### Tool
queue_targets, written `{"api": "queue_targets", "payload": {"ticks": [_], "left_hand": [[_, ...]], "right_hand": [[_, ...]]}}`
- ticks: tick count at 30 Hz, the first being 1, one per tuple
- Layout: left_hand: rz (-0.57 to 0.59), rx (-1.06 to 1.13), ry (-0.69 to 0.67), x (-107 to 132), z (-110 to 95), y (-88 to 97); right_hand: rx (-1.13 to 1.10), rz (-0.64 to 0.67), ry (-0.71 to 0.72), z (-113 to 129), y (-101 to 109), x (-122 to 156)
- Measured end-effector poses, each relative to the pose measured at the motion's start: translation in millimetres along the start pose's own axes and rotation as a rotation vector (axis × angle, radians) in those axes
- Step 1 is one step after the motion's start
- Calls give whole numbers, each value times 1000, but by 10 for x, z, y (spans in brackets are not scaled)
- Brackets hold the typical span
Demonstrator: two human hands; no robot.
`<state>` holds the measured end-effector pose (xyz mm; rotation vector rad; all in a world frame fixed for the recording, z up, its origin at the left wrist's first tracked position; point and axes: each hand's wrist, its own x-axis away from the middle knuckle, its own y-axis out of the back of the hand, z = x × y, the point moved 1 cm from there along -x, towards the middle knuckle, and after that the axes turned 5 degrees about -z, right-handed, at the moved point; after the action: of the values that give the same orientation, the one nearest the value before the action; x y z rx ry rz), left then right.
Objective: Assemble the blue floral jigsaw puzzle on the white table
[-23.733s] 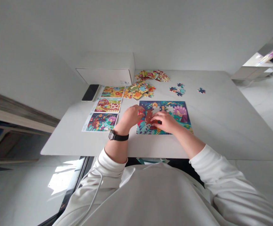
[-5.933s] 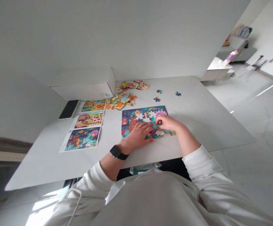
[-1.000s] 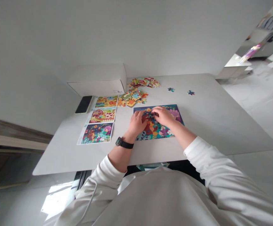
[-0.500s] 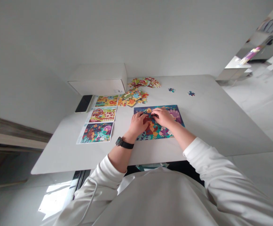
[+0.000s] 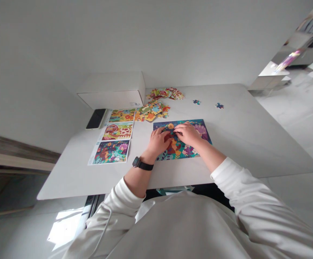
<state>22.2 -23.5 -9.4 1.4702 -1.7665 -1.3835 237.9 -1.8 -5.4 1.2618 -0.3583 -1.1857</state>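
A colourful jigsaw puzzle [image 5: 179, 153] of a forest scene with a peacock lies assembled on the white table [image 5: 239, 136], and no white gaps show around my hands. My left hand [image 5: 158, 141] rests on its left part. My right hand [image 5: 188, 134] lies beside it on the upper middle, the fingertips of both hands almost meeting. The puzzle surface beneath my palms is hidden. A black watch [image 5: 142, 164] circles my left wrist. Two small blue loose puzzle pieces [image 5: 196, 102] [image 5: 219, 105] lie beyond the puzzle.
Two heaps of loose puzzle pieces [image 5: 156, 111] [image 5: 167, 94] lie at the table's far side. Three picture cards [image 5: 109, 152] [image 5: 117, 132] [image 5: 122, 116] stand in a column on the left, next to a black phone [image 5: 96, 118] and a white box [image 5: 113, 91].
Compared with the older frames, the white gaps in the puzzle have closed and fewer blue pieces lie loose. Over the last second my hands have barely shifted.
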Motion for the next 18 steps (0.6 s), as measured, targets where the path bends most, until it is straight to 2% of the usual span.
{"api": "queue_targets", "payload": {"ticks": [11,18], "left_hand": [[62,-22,-88,26,-98,4],[84,-29,-92,15,-60,-23]], "right_hand": [[40,89,-35,72,51,-7],[50,123,-82,95,31,-1]]}}
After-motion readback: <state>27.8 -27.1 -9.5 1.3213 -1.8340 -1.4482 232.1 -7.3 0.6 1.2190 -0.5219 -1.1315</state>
